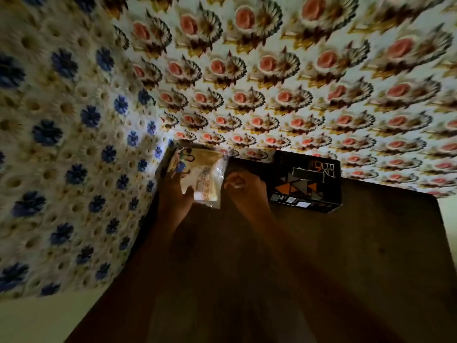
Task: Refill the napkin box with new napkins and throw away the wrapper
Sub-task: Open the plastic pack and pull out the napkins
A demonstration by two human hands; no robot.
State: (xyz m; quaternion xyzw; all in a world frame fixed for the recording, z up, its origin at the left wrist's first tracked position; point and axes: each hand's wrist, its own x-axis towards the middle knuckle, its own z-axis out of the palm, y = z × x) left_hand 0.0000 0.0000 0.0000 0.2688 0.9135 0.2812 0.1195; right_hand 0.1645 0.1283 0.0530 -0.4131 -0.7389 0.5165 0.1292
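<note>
A clear plastic-wrapped pack of napkins [201, 174] with a printed label is held above the far left of a dark table [321, 256]. My left hand [174, 191] grips the pack from its left side. My right hand [244, 188] hovers just right of the pack with its fingers curled near the wrapper's edge; whether it touches the wrapper is unclear in the blur. A black napkin box [306, 181] with orange and grey triangles sits on the table just right of my right hand.
Walls tiled with pink flower patterns [296, 70] rise behind the table, and blue flower tiles [61, 144] cover the left wall. The table's right edge [442, 231] meets a pale floor. The frame is dim and motion-blurred.
</note>
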